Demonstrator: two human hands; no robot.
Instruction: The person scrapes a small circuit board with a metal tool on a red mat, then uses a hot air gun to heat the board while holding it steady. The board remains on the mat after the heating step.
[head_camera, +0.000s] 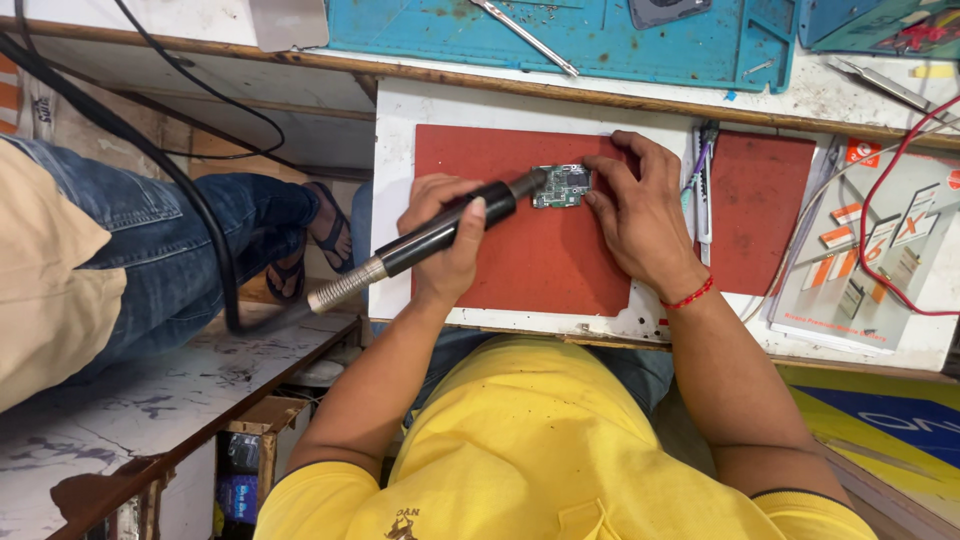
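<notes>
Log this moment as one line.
left hand: grips hot-air wand | nozzle at circuit board | right hand: steadies board | surface: red mat

**Even, soft light over a mostly sharp view**

From my seat the scene reads bright and evenly lit, with no hard glare anywhere. The red mat shows flat colour and only a faint, soft shadow under the right hand. Detail is crisp mid-frame; the circuit board is small but legible. Edges bend slightly, and the yellow shirt nearest the lens looks soft.
</notes>
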